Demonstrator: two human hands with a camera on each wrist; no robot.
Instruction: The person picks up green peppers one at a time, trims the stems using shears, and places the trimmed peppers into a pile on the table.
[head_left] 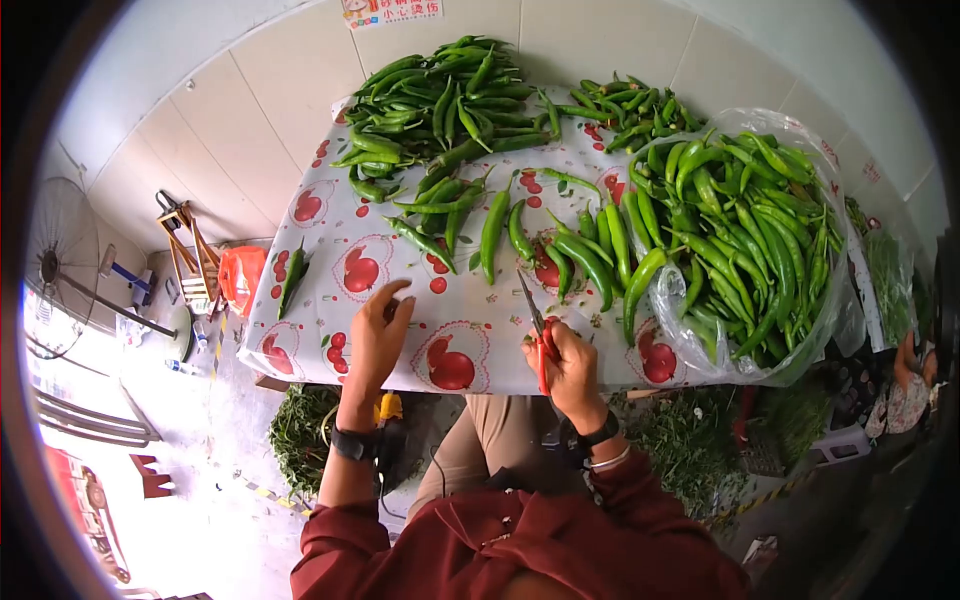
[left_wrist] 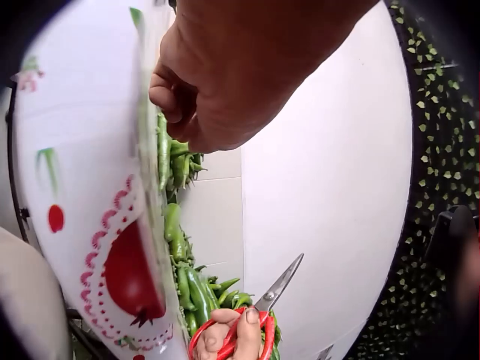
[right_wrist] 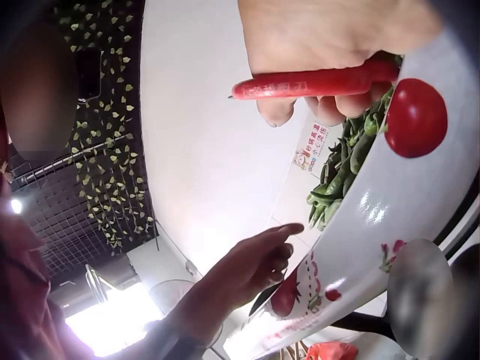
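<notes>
My right hand [head_left: 568, 368] grips red-handled scissors [head_left: 546, 352] near the table's front edge; their blades point toward the back. In the left wrist view the scissors [left_wrist: 279, 289] have their blades together. My left hand [head_left: 378, 335] hovers over the cloth with fingers loosely bent and nothing in them; the right wrist view shows this left hand [right_wrist: 244, 274] too. Loose green peppers [head_left: 493, 234] lie in a row beyond both hands. A single pepper [head_left: 292, 280] rests apart at the left. Behind the row is a large pepper heap [head_left: 450, 100].
A clear plastic bag [head_left: 840, 290] full of green peppers stands on the right of the patterned tablecloth [head_left: 330, 245]. A smaller pepper pile [head_left: 640, 110] lies at the back. On the floor are leafy greens [head_left: 300, 440], a red bag [head_left: 242, 280] and a fan [head_left: 62, 265].
</notes>
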